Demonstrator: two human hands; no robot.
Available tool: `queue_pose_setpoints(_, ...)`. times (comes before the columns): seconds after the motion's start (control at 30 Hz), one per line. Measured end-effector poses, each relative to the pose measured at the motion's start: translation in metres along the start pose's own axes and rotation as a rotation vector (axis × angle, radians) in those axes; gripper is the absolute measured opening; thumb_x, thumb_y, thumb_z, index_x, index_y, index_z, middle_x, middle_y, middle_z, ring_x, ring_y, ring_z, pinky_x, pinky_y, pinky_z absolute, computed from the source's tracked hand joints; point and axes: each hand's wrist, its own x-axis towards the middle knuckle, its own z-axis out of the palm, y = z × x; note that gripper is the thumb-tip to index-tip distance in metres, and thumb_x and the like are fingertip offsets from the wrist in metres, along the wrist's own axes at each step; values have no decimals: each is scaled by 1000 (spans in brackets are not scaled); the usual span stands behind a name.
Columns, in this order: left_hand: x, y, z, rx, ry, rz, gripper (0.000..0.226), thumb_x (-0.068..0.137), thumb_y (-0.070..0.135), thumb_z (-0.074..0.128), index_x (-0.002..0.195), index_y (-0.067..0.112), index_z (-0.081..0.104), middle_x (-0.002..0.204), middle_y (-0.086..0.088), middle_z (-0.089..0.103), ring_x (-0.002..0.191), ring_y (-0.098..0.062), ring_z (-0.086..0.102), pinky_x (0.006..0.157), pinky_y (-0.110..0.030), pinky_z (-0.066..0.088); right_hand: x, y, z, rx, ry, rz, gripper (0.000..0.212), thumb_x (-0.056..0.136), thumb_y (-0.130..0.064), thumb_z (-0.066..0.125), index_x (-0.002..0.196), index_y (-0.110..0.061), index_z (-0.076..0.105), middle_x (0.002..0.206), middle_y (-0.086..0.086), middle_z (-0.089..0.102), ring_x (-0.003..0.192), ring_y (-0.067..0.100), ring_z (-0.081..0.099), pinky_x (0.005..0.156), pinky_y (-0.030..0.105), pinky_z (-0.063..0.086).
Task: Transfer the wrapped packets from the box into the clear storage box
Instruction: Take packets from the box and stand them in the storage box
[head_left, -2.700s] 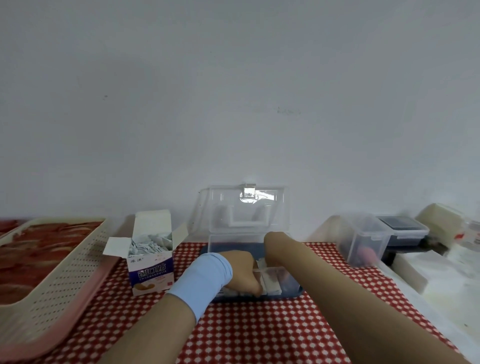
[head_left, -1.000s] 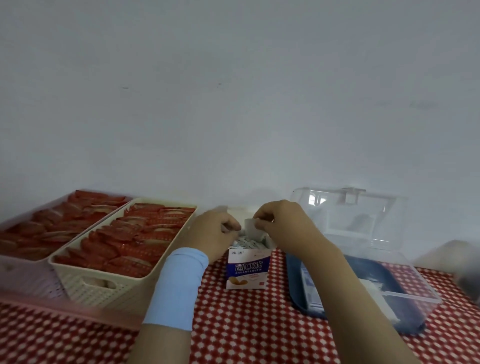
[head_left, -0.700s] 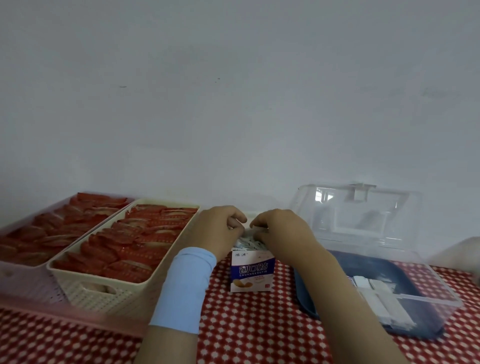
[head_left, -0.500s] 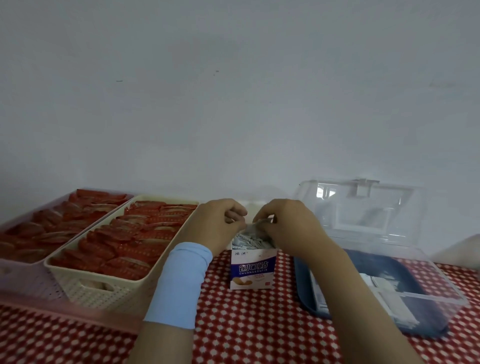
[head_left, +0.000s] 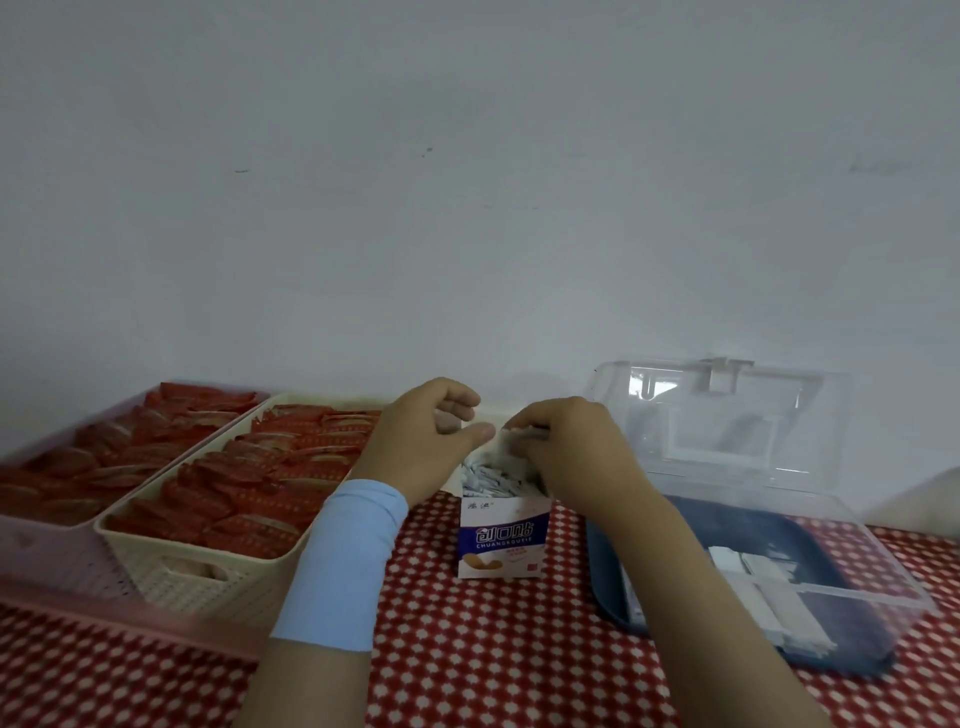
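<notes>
Above the box (head_left: 501, 540): packets (head_left: 493, 475) are pinched by the right hand (head_left: 566, 447) for lifting out.
Left hand (head_left: 431, 431): curled alongside; hold cannot be told.

The fingers (head_left: 527, 418) of the right hand (head_left: 571, 452) are blurred, and whether a packet is held there cannot be told. The far flaps of the box (head_left: 503, 540) are hidden behind that hand and the left hand (head_left: 426, 436); its small print cannot be read. The pink tray (head_left: 31, 561) is cut off by the left edge.

Plain wall (head_left: 467, 182) — perhaps grey-white, light dim — behind a red-checked tablecloth (head_left: 493, 670)
</notes>
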Motion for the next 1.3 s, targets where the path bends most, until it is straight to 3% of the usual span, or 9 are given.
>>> queue_pose_setpoints(0.13,-1,5,-4,-29,-68,30,23,80,25,80,97,31,66,99,14,69,85,5,65,85,-22,55,1,3,-17,289,107,-3,12,85,-20,75,86,-32,77,85,-15,73,79,-1,65,68,14,51)
queue_pose_setpoints(0.27,0,4,7,16,-87,13,21,72,42,81,88,41,67,85,18,71,81,-2,68,84,-35,58,0,-3,-17,434,108,-97,21,84,-10,76,84,-31,77,79,-16,74,76,-1,68,69,15,53)
queue_pose_setpoints(0.33,1,3,9,9,-35,10,16,73,39,81,82,41,68,80,20,71,77,-4,68,80,-39,59,0,-4,-16,478,102,-115,24,84,-8,76,85,-31,75,77,-19,73,74,0,67,68,15,53)
queue_pose_setpoints(0.5,-1,0,9,-28,6,3,14,76,29,84,80,33,71,78,16,72,75,-5,68,79,-37,60,0,0,-12,405,10,-116,16,85,-18,77,97,-29,72,86,-11,73,79,6,67,69,20,56)
queue_pose_setpoints(0.73,0,-7,10,82,-31,3,16,74,44,82,80,37,68,77,17,72,73,-3,68,77,-37,59,0,2,-14,385,70,-74,14,86,-12,73,84,-25,75,75,-7,72,70,9,66,62,22,55)
queue_pose_setpoints(0.9,-3,3,13,122,47,45,15,81,35,80,79,31,65,77,12,68,73,-5,64,70,-21,54,-3,0,-12,256,-77,-111,11,92,-27,68,83,-21,67,72,-4,67,62,6,59,55,20,48)
queue_pose_setpoints(1.1,-1,-3,10,119,-44,1,28,74,58,76,93,41,65,84,19,72,80,1,67,80,-31,57,-3,3,-14,246,-6,-55,26,90,-13,68,68,-22,59,58,-10,57,52,1,49,50,15,39)
queue_pose_setpoints(1.23,0,-2,8,230,-77,56,18,83,54,65,87,37,69,79,17,72,75,-3,67,77,-40,58,-3,0,-20,367,116,-42,14,90,-12,67,78,-18,65,74,4,68,70,24,63,66,40,54)
queue_pose_setpoints(1.3,1,0,6,304,-76,73,29,89,55,55,81,32,70,73,11,70,69,-8,67,73,-42,57,-2,-2,-22,424,129,-57,3,91,-14,66,89,-13,67,83,12,70,79,32,65,74,51,57)
